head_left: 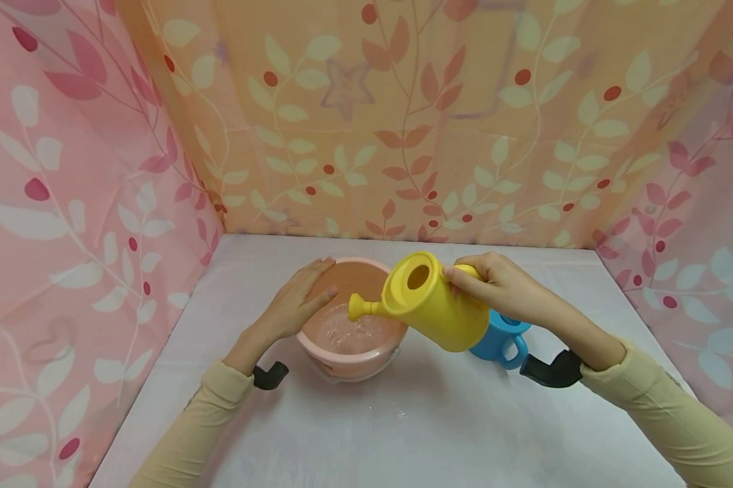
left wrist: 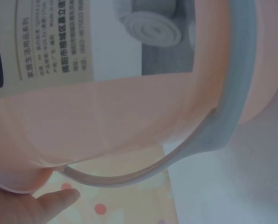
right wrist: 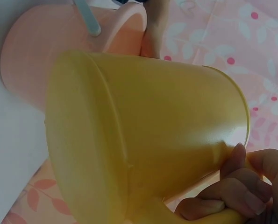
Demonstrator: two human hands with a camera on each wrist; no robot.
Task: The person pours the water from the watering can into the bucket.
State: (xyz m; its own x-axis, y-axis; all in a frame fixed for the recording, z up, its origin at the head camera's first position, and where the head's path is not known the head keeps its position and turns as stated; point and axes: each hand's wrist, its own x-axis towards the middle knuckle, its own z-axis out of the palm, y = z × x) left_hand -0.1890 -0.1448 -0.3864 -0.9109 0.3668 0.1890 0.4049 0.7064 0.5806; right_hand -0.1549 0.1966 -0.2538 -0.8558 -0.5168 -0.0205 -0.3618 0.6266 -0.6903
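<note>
White table (head_left: 440, 434) with soft cloth walls all around, pink (head_left: 68, 203) on the sides and orange (head_left: 403, 122) at the back, all covered in leaves and red dots. Yellow watering can (head_left: 436, 305) up in the air over the middle of the table, tipped to the left. Little spout (head_left: 362, 308) pointing down into the pink bucket (head_left: 349, 352), right over the bubbly water (head_left: 348, 332) inside. Round hole (head_left: 418, 276) on top of the can. Right hand (head_left: 500, 288) curled tight around the can's handle at its back end; seen close from the right wrist too, with fingers (right wrist: 232, 193) wrapped under the yellow can (right wrist: 143, 140) and the bucket (right wrist: 50, 60) behind it. Pink bucket standing on the table just under the spout. Left hand (head_left: 296, 301) lying flat on the bucket's left rim, fingers straight, not gripping. From the left wrist, only the bucket's side (left wrist: 106, 121), its grey handle (left wrist: 209, 130), a paper label (left wrist: 40, 42) with small print and one fingertip (left wrist: 59, 198). Blue cup (head_left: 503, 339) with a handle on the table, just behind the yellow can and partly hidden by it, under the right wrist. Pale yellow sleeves (head_left: 677, 420) on both arms, each with a black strap (head_left: 555, 369) near the wrist.
</note>
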